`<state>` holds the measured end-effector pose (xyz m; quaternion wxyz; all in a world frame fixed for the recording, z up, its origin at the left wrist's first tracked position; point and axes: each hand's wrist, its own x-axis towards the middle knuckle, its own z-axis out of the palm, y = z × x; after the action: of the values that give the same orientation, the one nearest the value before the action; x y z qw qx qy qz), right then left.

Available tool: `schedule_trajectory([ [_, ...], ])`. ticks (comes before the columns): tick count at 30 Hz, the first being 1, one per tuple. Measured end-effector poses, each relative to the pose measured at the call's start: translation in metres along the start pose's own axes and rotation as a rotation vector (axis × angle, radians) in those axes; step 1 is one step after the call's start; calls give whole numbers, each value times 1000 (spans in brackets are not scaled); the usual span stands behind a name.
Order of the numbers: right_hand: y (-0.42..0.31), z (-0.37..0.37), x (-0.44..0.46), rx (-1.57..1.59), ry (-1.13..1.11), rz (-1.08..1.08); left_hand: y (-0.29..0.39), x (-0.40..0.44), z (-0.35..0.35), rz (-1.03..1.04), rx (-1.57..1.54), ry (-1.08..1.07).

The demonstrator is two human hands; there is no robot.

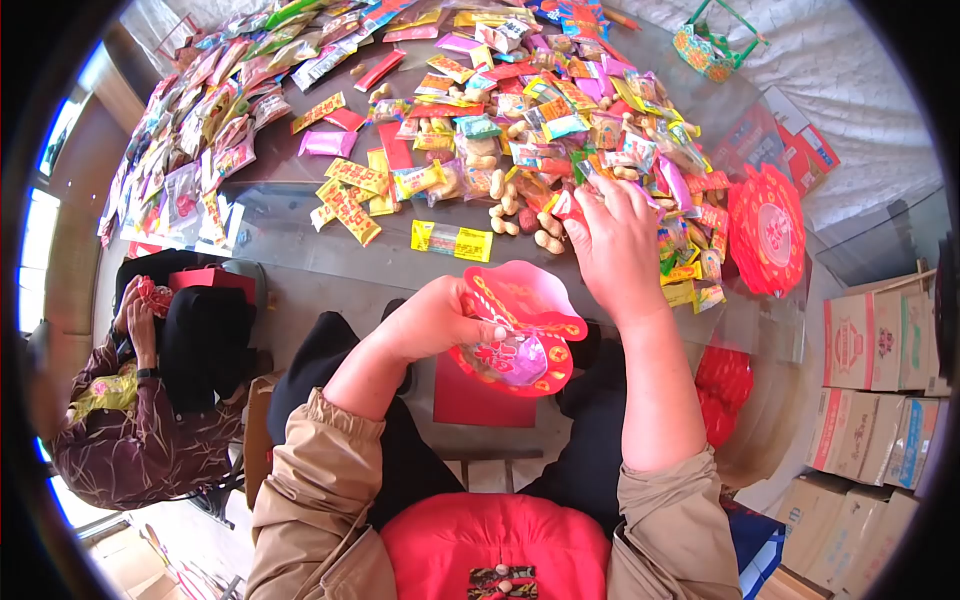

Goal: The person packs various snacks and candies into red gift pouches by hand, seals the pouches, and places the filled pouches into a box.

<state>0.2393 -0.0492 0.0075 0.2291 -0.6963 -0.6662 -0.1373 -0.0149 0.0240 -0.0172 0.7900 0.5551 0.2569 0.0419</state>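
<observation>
My left hand [440, 322] is closed on the edge of a red gift pouch [490, 372], held above my lap. The pouch has gold printing and a clear window, through which purple wrapping shows, and its top gapes. My right hand [618, 235] reaches into the near edge of the heap of wrapped candies [560, 110], fingers stretched out and touching it. A red wrapper lies against the fingertips; no firm grip on it shows. Unshelled peanuts [548, 235] lie just left of that hand. A yellow candy packet [451, 240] rests near the table's front edge.
A stack of red pouches [766, 230] lies at the table's right edge. Another heap of packets [215, 110] covers the left side. A small green basket [705, 52] stands at the back right. Cardboard boxes [865, 340] are piled at right. A seated person [150, 400] holds something red at left.
</observation>
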Motion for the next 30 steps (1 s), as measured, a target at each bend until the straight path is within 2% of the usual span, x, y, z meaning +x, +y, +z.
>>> schedule_trajectory([
  [4, 9, 8, -5, -133, -105, 65, 5, 3, 1, 21, 14, 29],
  [9, 18, 8, -1, -108, 43, 54, 5, 0, 3, 1, -74, 62],
  [13, 23, -8, 7, 220, 281, 58, 3, 1, 2, 10, -101, 88],
  [17, 17, -18, 1, 665, 430, 318, 7, 1, 5, 33, -93, 118],
  [21, 15, -16, -3, 1054, 484, 527, 5, 2, 3, -12, -103, 117],
  [24, -2, -23, -4, 1268, 431, 566, 4, 4, 3, -10, -91, 122],
  [30, -28, -24, -10, 1163, 277, 294, 0, 8, 7, 35, -71, 147],
])
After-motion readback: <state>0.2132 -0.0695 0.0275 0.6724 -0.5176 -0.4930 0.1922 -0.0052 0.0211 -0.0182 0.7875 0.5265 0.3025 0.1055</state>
